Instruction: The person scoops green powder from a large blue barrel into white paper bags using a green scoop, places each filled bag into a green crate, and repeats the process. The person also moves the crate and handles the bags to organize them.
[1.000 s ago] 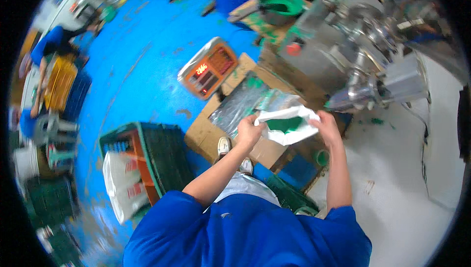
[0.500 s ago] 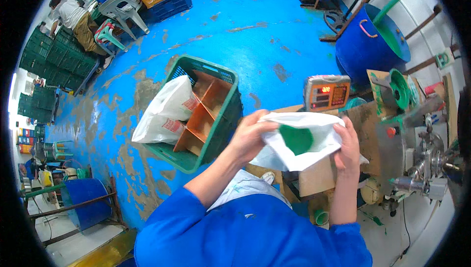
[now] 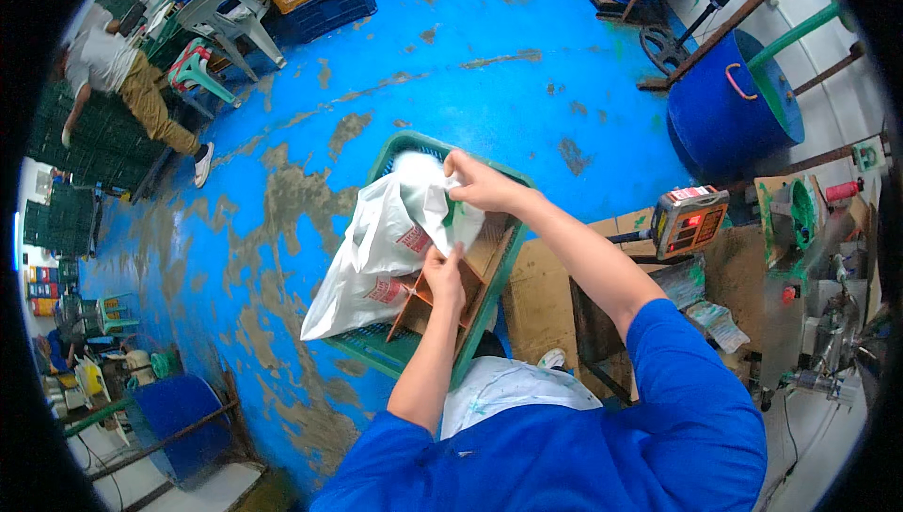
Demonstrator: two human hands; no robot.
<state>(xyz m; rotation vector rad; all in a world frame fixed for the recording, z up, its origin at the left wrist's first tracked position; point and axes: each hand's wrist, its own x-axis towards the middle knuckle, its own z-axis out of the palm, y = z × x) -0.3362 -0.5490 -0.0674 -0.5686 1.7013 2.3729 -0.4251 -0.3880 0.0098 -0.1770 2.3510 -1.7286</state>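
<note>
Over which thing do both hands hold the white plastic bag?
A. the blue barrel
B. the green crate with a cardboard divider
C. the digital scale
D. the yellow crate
B: the left hand and the right hand grip the small white bag directly above the green crate, beside a larger white bag draped over its rim.

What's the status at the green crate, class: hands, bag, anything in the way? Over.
Left hand and right hand both grip the small white bag over the green crate. Big white bag drapes the crate's left side. Nothing blocking.
</note>
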